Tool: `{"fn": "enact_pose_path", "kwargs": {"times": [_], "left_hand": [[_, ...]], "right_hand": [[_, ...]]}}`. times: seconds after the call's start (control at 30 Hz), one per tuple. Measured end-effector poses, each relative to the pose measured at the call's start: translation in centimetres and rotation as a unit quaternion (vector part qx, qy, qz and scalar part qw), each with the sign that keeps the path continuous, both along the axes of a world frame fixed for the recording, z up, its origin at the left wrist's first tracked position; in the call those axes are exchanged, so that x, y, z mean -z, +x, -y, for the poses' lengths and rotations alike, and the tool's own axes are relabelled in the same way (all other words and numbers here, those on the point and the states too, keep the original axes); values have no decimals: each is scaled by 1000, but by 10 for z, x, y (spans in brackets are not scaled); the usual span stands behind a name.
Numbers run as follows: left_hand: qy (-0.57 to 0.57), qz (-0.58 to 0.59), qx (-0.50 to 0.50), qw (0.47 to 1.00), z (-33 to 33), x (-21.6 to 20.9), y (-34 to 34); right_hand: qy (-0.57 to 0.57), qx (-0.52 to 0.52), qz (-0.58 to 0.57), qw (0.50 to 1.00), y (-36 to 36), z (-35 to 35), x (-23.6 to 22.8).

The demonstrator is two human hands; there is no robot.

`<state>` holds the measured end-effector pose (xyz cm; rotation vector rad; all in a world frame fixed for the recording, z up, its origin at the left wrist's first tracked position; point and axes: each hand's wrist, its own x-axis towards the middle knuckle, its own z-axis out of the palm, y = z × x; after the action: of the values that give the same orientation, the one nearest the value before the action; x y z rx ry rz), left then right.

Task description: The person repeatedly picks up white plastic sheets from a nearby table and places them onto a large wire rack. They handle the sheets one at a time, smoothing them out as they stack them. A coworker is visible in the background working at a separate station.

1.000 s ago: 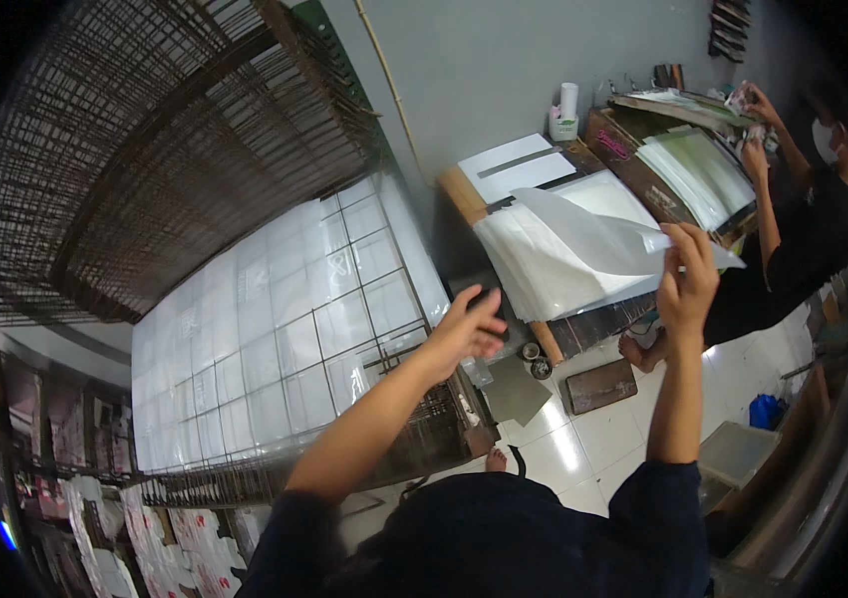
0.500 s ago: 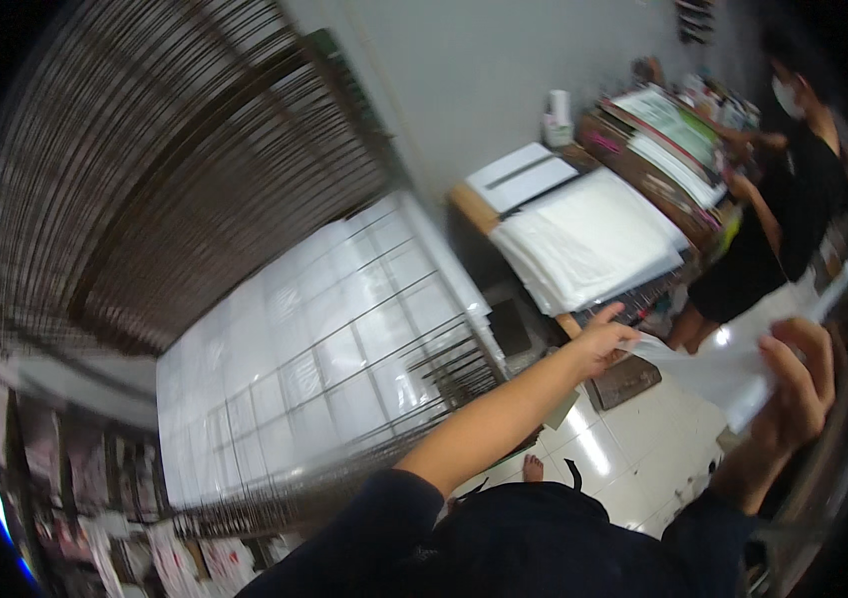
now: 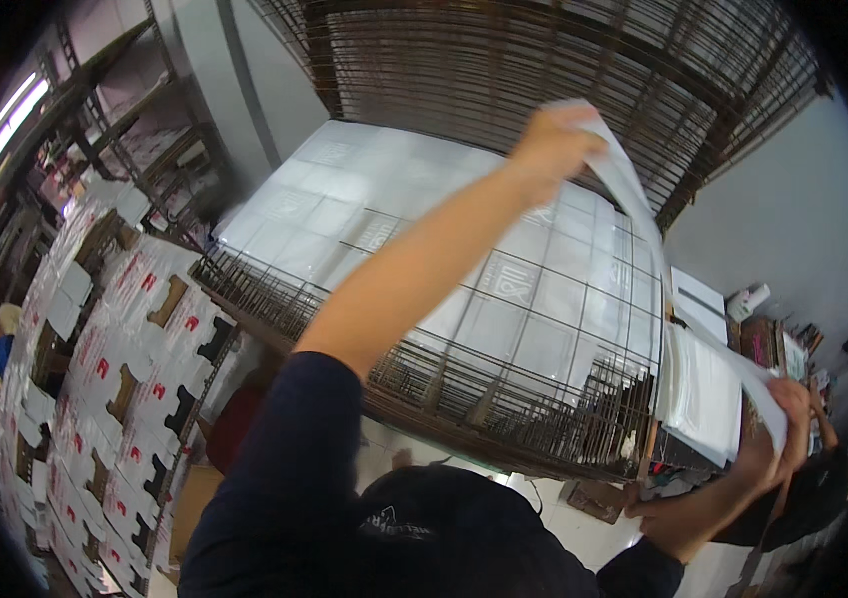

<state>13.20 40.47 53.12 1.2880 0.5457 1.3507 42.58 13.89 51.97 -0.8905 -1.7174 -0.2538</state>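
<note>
A long, thin white plastic sheet [image 3: 637,202] stretches edge-on between my two hands. My left hand [image 3: 556,154] is raised over the far part of a wire drying rack, its fingers closed on one end of the sheet. Low at the right, my right hand [image 3: 781,431] grips the other end. Beneath my left arm, flat white plastic sheets [image 3: 404,164], some with pale print, lie in rows on the rack. A wire tray [image 3: 464,344] crosses in front of them. My left forearm hides part of these rows.
More wire trays [image 3: 504,70] stand tilted up at the back. A white stack [image 3: 700,384] rests on a table to the right, and a person in dark clothing [image 3: 808,498] is beyond my right hand. Piled white packs with red print [image 3: 125,374] line the left side.
My view has swung left toward the rack. My left hand has risen and moved out over it, drawing the sheet out long; my right hand still holds its end.
</note>
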Motion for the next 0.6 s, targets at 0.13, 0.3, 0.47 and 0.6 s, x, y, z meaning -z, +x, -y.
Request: {"fn": "enact_pose_path", "kwargs": {"times": [0.13, 0.3, 0.47, 0.6], "left_hand": [[77, -22, -125, 989, 32, -7, -145], [51, -99, -309, 945, 77, 77, -280], [-103, -248, -397, 877, 87, 188, -351], [-164, -304, -417, 841, 94, 216, -367]], "right_hand": [[-61, -160, -111, 979, -107, -71, 33], [-250, -189, -238, 919, -207, -132, 102], [-366, -122, -195, 902, -265, -182, 198], [-451, -62, -174, 873, -278, -188, 232]]}}
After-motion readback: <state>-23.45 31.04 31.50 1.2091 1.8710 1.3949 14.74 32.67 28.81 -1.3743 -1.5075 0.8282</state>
